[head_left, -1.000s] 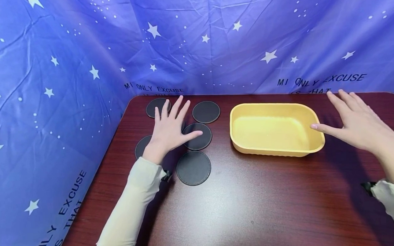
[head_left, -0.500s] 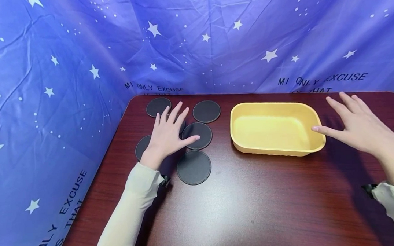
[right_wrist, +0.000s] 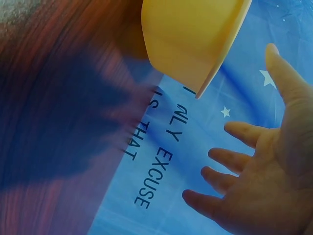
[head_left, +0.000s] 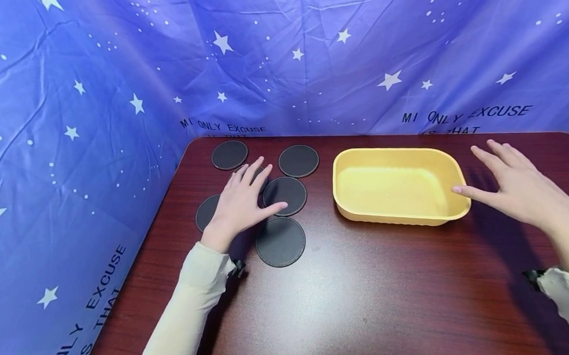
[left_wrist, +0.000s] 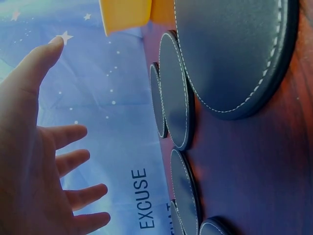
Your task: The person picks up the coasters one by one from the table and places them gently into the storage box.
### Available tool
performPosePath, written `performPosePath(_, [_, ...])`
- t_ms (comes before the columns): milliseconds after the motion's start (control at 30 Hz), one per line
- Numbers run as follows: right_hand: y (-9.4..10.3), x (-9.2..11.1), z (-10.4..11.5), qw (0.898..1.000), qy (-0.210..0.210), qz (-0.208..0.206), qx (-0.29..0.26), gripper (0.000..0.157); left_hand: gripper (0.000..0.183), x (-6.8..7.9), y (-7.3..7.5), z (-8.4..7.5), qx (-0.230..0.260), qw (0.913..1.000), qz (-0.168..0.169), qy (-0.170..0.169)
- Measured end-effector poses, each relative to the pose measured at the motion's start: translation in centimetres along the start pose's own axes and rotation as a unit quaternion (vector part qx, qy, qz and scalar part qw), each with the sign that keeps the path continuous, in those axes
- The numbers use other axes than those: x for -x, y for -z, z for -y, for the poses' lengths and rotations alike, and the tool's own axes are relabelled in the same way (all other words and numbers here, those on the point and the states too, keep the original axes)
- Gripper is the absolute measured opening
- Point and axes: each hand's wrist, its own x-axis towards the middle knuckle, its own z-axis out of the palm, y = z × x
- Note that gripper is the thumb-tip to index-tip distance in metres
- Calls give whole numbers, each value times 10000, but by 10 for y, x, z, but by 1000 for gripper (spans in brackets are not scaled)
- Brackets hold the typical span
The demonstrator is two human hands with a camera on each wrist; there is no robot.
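Note:
Several round black coasters with stitched rims lie flat on the left of the table, among them a front coaster (head_left: 280, 242) and a back right coaster (head_left: 298, 161). My left hand (head_left: 238, 205) hovers over this group with fingers spread, partly hiding a few of them. The left wrist view shows a gap between that hand (left_wrist: 34, 147) and the coasters (left_wrist: 234, 54). A yellow rectangular bin (head_left: 400, 215) stands right of the coasters, with nothing in it. My right hand (head_left: 523, 188) is held in the air by its right end, fingers extended, thumb overlapping the rim in the head view.
The dark red wooden table (head_left: 366, 290) has rounded corners. Behind it and along its left side hangs a blue curtain (head_left: 318, 65) printed with white stars and lettering. A dark strap piece (head_left: 238, 268) shows at the left cuff.
My left hand has drawn slightly back toward me and lowered, uncovering more of the far left coaster. The right hand has dropped a little. Coasters and bin stay where they were.

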Motion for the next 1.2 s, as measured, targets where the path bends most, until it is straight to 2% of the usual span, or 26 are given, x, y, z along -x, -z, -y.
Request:
performPosePath(600, [-7,4,1,10000,2,24,-89,90,88,15,-8,3,422,9990,83,87])
performPosePath(1200, [-14,6,1,9999,32,132,-105,90,87,24,-10,2,891,9952,347,200])
